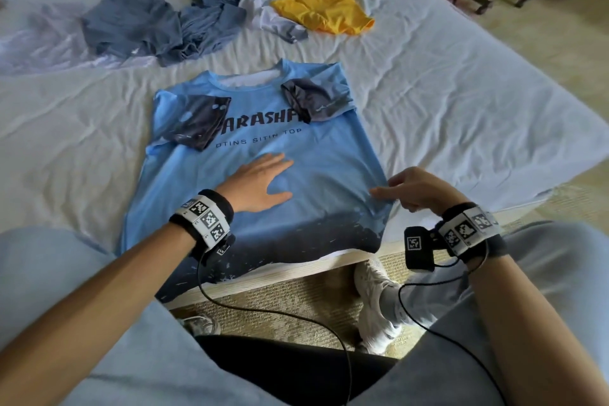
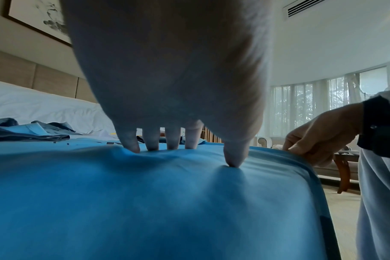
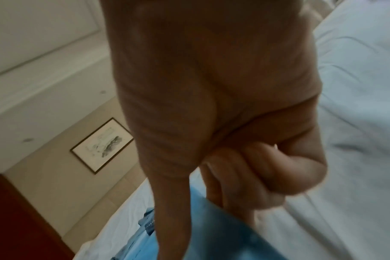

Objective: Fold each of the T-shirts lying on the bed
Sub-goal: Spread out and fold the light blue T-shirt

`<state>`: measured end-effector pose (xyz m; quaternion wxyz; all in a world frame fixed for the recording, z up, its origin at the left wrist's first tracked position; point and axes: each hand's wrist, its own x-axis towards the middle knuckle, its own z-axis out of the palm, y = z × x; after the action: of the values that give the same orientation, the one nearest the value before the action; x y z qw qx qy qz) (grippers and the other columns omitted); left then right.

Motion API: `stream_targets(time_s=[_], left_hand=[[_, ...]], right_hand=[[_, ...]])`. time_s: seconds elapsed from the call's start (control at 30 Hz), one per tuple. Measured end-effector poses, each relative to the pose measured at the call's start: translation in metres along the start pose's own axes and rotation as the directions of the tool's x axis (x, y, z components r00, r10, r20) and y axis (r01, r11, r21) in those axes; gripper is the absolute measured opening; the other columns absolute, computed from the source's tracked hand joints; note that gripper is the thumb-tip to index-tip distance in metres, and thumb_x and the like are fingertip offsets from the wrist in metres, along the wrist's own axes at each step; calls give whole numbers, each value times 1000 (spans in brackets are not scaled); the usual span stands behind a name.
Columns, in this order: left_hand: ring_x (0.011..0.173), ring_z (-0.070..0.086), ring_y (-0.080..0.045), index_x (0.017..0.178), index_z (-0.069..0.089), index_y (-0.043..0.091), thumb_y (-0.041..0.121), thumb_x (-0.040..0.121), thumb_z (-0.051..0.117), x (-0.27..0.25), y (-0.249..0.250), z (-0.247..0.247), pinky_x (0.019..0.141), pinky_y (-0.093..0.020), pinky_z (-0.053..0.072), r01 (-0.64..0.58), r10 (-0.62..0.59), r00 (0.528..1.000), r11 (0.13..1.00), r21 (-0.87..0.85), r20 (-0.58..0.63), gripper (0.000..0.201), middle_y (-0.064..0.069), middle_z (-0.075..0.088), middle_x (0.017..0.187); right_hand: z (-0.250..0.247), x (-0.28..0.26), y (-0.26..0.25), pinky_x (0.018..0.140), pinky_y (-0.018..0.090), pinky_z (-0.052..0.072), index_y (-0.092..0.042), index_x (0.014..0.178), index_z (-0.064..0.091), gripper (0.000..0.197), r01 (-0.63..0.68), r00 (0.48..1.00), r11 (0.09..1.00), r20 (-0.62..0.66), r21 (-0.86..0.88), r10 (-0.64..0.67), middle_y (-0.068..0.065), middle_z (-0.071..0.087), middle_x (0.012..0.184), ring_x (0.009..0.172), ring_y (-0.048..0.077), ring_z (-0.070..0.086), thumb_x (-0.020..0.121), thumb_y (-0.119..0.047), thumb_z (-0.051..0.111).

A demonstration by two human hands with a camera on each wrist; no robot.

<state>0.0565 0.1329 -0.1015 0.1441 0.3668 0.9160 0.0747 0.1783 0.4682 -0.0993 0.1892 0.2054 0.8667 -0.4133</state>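
Blue shirt: the T-shirt (image 1: 263, 155) lies face up near the foot of the bed (image 1: 461, 102), both dark sleeves already turned in over the chest, hem hanging over the bed's edge.
Left hand: the left hand (image 1: 260, 184) lies flat with fingers spread, pressing the middle of the shirt; the left wrist view shows the fingertips (image 2: 131, 144) dimpling the cloth.
Right hand: the right hand (image 1: 418, 188) is at the shirt's right side edge, fingers curled; it seems to pinch that edge between thumb and forefinger, though the right wrist view is blurred.
Progress: early, by my reading. On this shirt only the sleeves are folded; the sides and the lengthwise fold are left.
Left to do: a pile (image 1: 184, 23) of grey-blue shirts and a yellow shirt (image 1: 326, 6) lie crumpled further up the bed, none folded.
Edges: the shirt's right edge is close to the bed's corner, and the hem is off the mattress, so it could slide toward the floor.
Room: bare sheet lies to the left and right of the shirt and between it and the pile, enough for folding the side inward.
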Motion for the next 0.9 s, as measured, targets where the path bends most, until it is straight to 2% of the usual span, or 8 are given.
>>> stream_targets(time_s=[0.1,0.2,0.37,0.53,0.63,0.7,0.77,0.9], left_hand=[[158,5,-18,164,18,27,59,99,53,0,2,0,126,-41,12,-11,12,1000,999,34,-6,80,2,10,172],[158,6,-19,164,19,26,59,98,54,3,1,0,127,-42,14,-13,13,1000,999,42,-3,81,1,11,171],[158,9,-19,163,22,23,58,96,57,4,3,2,127,-43,16,-11,12,1000,999,52,-20,83,-1,14,171],[157,10,-20,162,22,20,57,96,58,5,10,1,125,-40,15,9,-7,1000,996,84,-17,84,-4,15,170],[157,10,-20,162,22,20,57,96,57,3,12,1,125,-40,15,12,-10,1000,996,88,-19,84,-3,15,170],[157,10,-19,162,21,21,57,96,56,3,12,1,125,-41,15,17,-16,1000,996,89,-17,83,-2,14,170],[157,9,-19,162,21,21,57,96,56,3,12,0,125,-41,15,21,-20,1000,996,88,-14,83,-2,13,170],[157,10,-19,162,22,20,55,96,58,3,15,0,125,-39,14,19,-18,1000,996,89,-23,83,-2,15,170]], right_hand=[[3,-7,17,54,25,37,-15,89,81,31,-34,981,999,192,-24,38,0,53,60,52,11,44,81,-45,84],[26,-2,41,61,25,45,-19,102,76,28,-75,945,994,312,-85,97,1,68,81,63,11,54,80,-32,86],[78,7,64,67,26,52,-15,103,68,31,-67,966,987,239,-143,100,1,73,89,77,14,66,80,-26,85],[99,6,71,89,32,53,-15,114,69,37,-39,992,995,116,-97,50,3,73,105,95,19,68,81,-25,83],[90,2,73,76,29,53,-12,114,67,38,-36,993,980,102,-196,57,5,73,100,88,23,69,82,-23,83],[81,-4,66,64,27,59,-9,104,66,25,-24,986,967,156,-253,65,5,75,79,72,23,74,85,-17,80],[72,-11,50,63,29,60,-6,101,64,18,4,967,944,242,-329,80,3,74,66,61,20,73,89,-14,75],[63,-29,5,71,38,63,-2,106,67,23,79,982,926,188,-368,-10,13,77,89,62,19,73,87,-11,75]])
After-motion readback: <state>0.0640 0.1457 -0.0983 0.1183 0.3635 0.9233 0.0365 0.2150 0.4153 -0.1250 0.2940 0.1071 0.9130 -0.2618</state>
